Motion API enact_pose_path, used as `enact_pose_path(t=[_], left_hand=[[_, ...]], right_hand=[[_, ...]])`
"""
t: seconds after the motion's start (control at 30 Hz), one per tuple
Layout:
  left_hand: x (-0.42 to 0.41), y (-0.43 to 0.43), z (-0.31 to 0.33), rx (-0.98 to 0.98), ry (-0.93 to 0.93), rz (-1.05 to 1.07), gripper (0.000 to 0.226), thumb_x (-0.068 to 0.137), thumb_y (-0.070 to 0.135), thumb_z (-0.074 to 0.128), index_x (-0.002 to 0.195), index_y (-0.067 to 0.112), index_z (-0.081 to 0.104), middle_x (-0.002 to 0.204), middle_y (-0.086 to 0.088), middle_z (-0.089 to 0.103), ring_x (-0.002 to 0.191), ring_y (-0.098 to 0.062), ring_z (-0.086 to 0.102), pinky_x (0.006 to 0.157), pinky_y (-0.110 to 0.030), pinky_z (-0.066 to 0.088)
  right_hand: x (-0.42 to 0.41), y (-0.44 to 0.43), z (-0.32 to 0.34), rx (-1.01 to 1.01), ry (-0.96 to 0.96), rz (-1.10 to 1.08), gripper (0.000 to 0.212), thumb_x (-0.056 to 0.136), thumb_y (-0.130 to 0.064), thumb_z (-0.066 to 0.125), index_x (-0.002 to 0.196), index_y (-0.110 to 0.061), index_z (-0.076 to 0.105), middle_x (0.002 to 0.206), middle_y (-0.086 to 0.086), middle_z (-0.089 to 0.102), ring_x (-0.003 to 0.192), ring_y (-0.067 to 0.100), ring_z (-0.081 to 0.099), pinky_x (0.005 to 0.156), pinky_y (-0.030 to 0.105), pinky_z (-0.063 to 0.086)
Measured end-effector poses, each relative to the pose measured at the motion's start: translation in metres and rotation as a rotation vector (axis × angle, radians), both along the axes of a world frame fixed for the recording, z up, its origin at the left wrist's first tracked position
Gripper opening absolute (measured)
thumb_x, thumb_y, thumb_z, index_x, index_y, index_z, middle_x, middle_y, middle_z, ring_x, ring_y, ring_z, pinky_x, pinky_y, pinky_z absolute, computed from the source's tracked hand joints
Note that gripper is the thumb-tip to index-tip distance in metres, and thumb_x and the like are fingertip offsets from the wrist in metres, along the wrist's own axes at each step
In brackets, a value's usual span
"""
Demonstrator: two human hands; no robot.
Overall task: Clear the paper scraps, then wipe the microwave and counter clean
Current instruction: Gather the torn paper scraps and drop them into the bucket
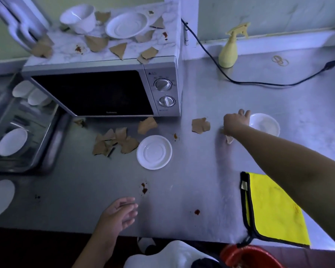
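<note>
Paper scraps (115, 141) lie thick on the counter (201, 190) before the microwave (104, 91), more litter its marbled top, and one pair (200, 125) sits just left of my right hand (236, 121). That hand reaches out beside the small white bowl (264, 124), a pale scrap (229, 139) showing under the wrist — whether my fingers grip it I cannot tell. My left hand (120, 213) hovers loose and open near the front edge. Best, I judge, to gather nearby pieces into one fistful before dropping them in the red bin (249, 257) — and keep off the brown stains (144, 188), which the yellow cloth (275, 209) can take later.
</note>
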State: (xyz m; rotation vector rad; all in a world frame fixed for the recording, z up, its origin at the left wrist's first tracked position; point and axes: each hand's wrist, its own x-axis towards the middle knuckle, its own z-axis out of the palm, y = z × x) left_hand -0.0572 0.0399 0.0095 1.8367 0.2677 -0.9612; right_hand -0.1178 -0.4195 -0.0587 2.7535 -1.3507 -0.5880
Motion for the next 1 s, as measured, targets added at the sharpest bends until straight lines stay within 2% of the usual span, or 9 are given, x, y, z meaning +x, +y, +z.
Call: enact_pose_path(t=[0.17,0.3,0.37,0.47,0.6,0.73,0.8,0.9,1.0], left_hand=[[-0.008,-0.006,0.007,-0.011,-0.027,0.007,0.014,0.094,0.000,0.059,0.104,0.006,0.068,0.099,-0.014,0.073,0.091,-0.027,0.068,0.077,-0.033,0.055],[-0.005,-0.015,0.010,-0.005,-0.045,-0.008,0.014,0.096,-0.001,0.056,0.105,0.004,0.065,0.099,-0.015,0.070,0.085,-0.025,0.066,0.077,-0.034,0.053],[0.000,-0.020,0.011,0.005,-0.064,-0.035,0.014,0.097,0.001,0.056,0.105,0.005,0.067,0.098,-0.015,0.071,0.082,-0.024,0.066,0.075,-0.033,0.053],[0.009,-0.031,0.013,0.015,-0.085,-0.099,0.014,0.096,0.002,0.059,0.102,0.008,0.070,0.097,-0.015,0.075,0.081,-0.022,0.068,0.072,-0.031,0.053],[0.031,-0.059,0.014,0.012,-0.116,-0.220,0.014,0.093,0.005,0.064,0.104,0.011,0.071,0.099,-0.011,0.075,0.084,-0.019,0.068,0.078,-0.029,0.055],[0.055,-0.103,0.009,0.016,-0.207,-0.460,0.015,0.093,0.011,0.063,0.104,0.019,0.070,0.101,-0.003,0.071,0.087,-0.016,0.068,0.083,-0.030,0.056],[0.064,-0.131,0.003,0.028,-0.246,-0.593,0.017,0.094,0.011,0.060,0.104,0.021,0.069,0.105,-0.002,0.068,0.087,-0.016,0.065,0.083,-0.030,0.054],[0.074,-0.178,-0.009,0.040,-0.307,-0.776,0.018,0.092,0.014,0.057,0.099,0.026,0.068,0.104,-0.002,0.068,0.091,-0.019,0.064,0.085,-0.034,0.052],[0.076,-0.228,-0.024,0.039,-0.415,-0.941,0.015,0.088,0.015,0.058,0.095,0.027,0.066,0.094,0.005,0.067,0.094,-0.020,0.064,0.077,-0.029,0.050]], right_hand=[[-0.008,0.023,-0.004,-0.018,-0.080,-0.007,0.031,0.082,-0.022,0.063,0.067,-0.021,0.036,0.093,0.002,0.067,0.107,0.026,0.051,0.096,0.039,0.026],[-0.016,0.056,0.002,0.048,-0.279,-0.109,0.010,0.078,-0.012,0.058,0.074,-0.020,0.055,0.071,-0.003,0.054,0.092,0.026,0.055,0.084,0.037,0.027],[-0.029,0.072,0.006,0.221,-0.471,-0.242,0.005,0.080,-0.017,0.064,0.076,-0.019,0.064,0.067,-0.002,0.058,0.076,0.025,0.057,0.075,0.033,0.031],[-0.060,0.098,0.024,0.621,-0.792,-0.495,0.025,0.068,-0.028,0.084,0.062,-0.015,0.062,0.061,-0.001,0.061,0.061,0.020,0.055,0.057,0.027,0.035],[-0.098,0.140,0.049,0.730,-1.050,-0.702,0.046,0.037,-0.047,0.075,0.059,-0.009,0.064,0.051,0.004,0.064,0.045,0.017,0.048,0.053,0.029,0.038],[-0.125,0.167,0.057,0.785,-1.244,-0.828,0.025,0.063,-0.026,0.079,0.065,-0.003,0.067,0.058,0.019,0.067,0.050,0.021,0.051,0.059,0.038,0.039],[-0.136,0.178,0.059,0.720,-1.330,-0.900,0.013,0.073,-0.012,0.079,0.067,-0.005,0.070,0.058,0.014,0.068,0.049,0.018,0.053,0.057,0.033,0.041],[-0.149,0.194,0.062,0.680,-1.426,-0.992,0.015,0.079,-0.005,0.077,0.066,-0.009,0.072,0.052,0.005,0.061,0.045,0.013,0.051,0.051,0.023,0.039],[-0.161,0.210,0.061,0.729,-1.484,-1.099,0.012,0.083,-0.005,0.074,0.071,-0.005,0.073,0.058,0.017,0.061,0.050,0.021,0.049,0.055,0.034,0.040]])
